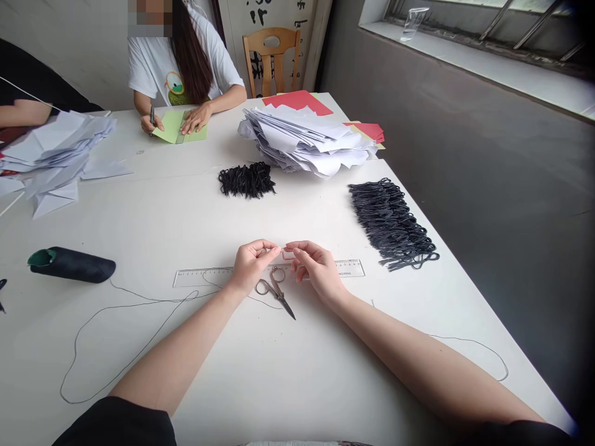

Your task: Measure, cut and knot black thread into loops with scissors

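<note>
My left hand point(251, 263) and my right hand point(317, 267) meet above a clear ruler point(190, 277). Thumb and fingers of each are pinched together, their tips almost touching. What they hold is too small to make out. A thin red shape point(289, 255) shows between the fingertips; its kind is unclear. Just below the hands lie small metal scissors point(282, 296), blades toward me, with the handles over the ruler's edge. Dark thread point(125, 306) runs from a black thread spool point(79, 264) on the left toward my left wrist.
Black tassels lie in a row point(393, 223) at right and a smaller bundle point(247, 180) farther back. Paper stacks point(311, 139) stand behind them, with more papers point(69, 145) at left. Across the table a person point(186, 62) holds a pen over green paper point(170, 127). Loose thread point(478, 341) lies near the right edge.
</note>
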Motion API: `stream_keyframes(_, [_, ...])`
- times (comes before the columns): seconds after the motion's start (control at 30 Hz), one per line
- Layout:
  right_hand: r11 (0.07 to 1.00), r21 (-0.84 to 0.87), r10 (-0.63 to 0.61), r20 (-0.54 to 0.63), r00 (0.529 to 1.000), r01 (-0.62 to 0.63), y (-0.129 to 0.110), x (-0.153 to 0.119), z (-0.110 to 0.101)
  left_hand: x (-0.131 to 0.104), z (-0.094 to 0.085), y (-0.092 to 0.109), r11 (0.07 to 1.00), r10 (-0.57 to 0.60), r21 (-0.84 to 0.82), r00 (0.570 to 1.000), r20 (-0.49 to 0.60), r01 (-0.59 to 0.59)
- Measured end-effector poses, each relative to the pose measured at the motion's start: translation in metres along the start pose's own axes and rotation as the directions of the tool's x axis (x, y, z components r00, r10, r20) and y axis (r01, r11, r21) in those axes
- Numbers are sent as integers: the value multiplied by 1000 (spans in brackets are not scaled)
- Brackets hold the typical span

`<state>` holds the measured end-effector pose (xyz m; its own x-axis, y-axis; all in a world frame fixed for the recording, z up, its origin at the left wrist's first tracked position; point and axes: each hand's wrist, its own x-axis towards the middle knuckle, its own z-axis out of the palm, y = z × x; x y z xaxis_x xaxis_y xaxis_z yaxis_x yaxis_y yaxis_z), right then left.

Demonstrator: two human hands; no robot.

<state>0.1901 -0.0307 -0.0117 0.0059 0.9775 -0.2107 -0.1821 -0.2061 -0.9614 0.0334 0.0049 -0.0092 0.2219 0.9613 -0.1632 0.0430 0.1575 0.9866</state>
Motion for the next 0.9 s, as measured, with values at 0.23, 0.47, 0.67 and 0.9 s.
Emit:
stream_keyframes(0.23, [996, -74, -37, 52, 998, 40, 5, 2, 0, 0, 1, -1, 993, 51, -112, 994, 100, -40])
stream_keyframes(0.47, [999, 7, -37, 36, 999, 36, 5, 4, -1, -1, 0, -6, 992, 66, -112, 988, 143, -50])
stream_keyframes(0.67, [1000, 9, -29, 12, 1000, 29, 4, 3, 0, 1, -1, -8, 998, 56, -46, 994, 98, -52])
stream_keyframes(0.9, [1000, -11, -16, 10, 1000, 16, 3, 2, 1, -1, 0, -4, 999, 48, -31, 991, 127, -44])
